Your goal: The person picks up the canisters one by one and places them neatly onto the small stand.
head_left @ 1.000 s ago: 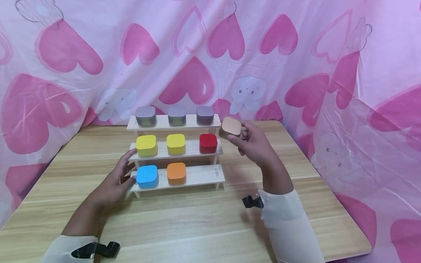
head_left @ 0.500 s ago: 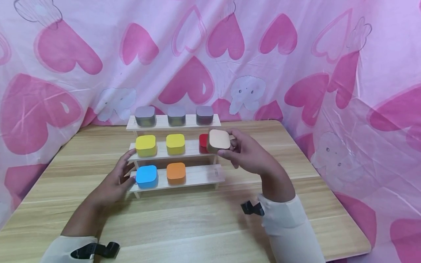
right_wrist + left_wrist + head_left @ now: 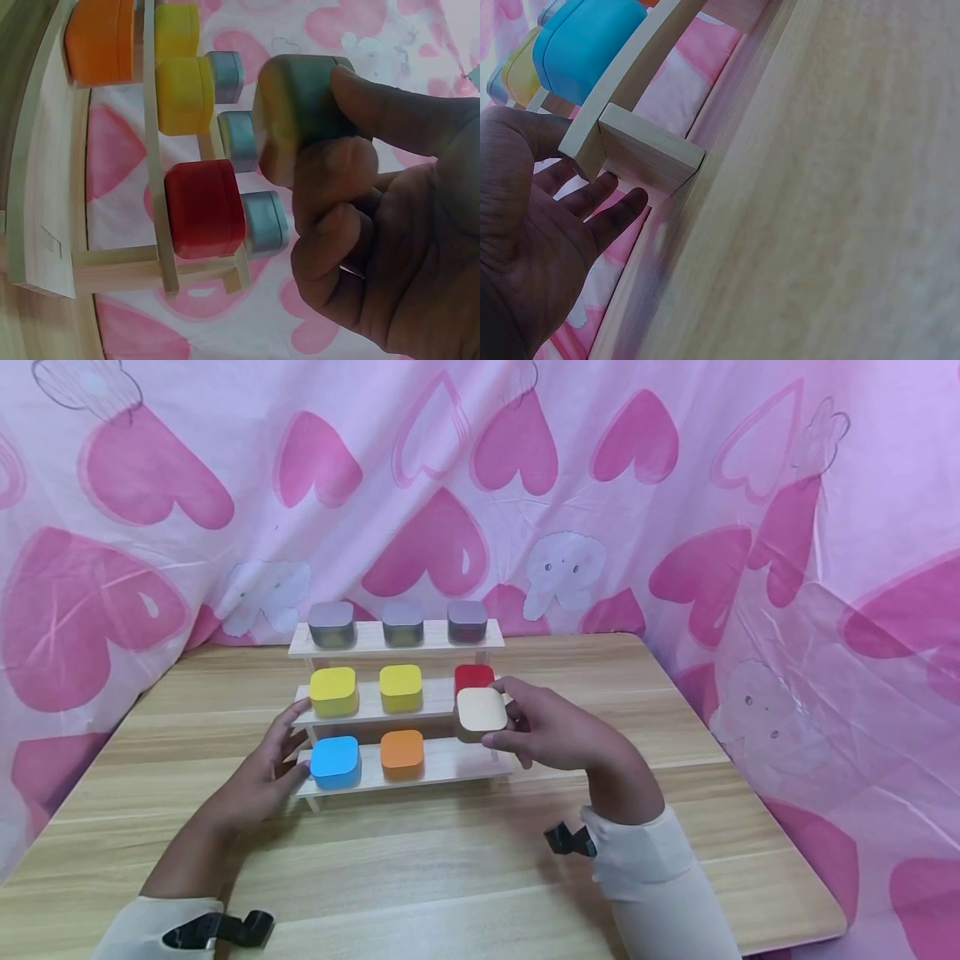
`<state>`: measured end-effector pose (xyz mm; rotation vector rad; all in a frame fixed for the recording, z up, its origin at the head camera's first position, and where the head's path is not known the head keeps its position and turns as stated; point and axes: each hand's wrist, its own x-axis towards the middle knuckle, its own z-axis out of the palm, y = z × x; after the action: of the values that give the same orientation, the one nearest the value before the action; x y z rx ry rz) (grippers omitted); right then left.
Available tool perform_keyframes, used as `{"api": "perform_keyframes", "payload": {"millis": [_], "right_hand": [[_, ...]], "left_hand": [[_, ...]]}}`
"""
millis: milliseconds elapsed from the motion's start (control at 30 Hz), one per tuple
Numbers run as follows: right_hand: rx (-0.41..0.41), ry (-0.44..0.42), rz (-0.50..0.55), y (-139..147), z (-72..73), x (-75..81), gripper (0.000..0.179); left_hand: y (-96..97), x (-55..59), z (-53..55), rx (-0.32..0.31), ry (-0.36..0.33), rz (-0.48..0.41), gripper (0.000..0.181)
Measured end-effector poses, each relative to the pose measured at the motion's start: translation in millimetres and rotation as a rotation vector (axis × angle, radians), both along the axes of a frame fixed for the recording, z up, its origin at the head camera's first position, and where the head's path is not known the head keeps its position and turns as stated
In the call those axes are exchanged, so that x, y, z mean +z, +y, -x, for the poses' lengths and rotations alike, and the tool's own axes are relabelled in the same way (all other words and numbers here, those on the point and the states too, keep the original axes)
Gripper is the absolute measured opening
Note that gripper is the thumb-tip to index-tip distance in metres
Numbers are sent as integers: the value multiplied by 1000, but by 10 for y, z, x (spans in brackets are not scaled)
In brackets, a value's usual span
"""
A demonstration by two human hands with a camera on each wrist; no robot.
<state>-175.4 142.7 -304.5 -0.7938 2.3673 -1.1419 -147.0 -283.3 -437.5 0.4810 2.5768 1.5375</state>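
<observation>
In the head view, my right hand [image 3: 551,722] pinches a small rounded-square metallic tin [image 3: 482,710] between thumb and fingers. The tin hangs above the gap between the middle and front shelves, partly covering a red tin [image 3: 474,675]. The right wrist view shows the thumb [image 3: 397,112] on one side of the held tin [image 3: 300,105] and bent fingers under it. My left hand [image 3: 255,777] touches the left end of the wooden rack [image 3: 457,768]. In the left wrist view its fingers [image 3: 604,221] are spread and fairly straight beside the shelf end [image 3: 592,142].
A blue tin [image 3: 335,762] and an orange tin [image 3: 402,754] sit on the front shelf. Two yellow tins [image 3: 333,691] share the middle shelf with the red one. Three grey tins [image 3: 402,624] stand on the back shelf. A pink heart-print cloth [image 3: 442,543] hangs behind the wooden table [image 3: 420,868].
My right hand has carried the metallic tin left and down, from right of the middle shelf to in front of the red tin. My left hand has stayed at the rack's left end.
</observation>
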Motion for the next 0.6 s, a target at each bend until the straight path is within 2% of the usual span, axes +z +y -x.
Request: {"api": "perform_keyframes", "payload": {"millis": [267,600], "right_hand": [[67,-12,-96,-31,19,-62,43],[56,-32,-231,-88,52,-135,46]], "left_hand": [[0,-2,12,-4,8,-7,106],[1,-9,15,0,-22,-38,105]]}}
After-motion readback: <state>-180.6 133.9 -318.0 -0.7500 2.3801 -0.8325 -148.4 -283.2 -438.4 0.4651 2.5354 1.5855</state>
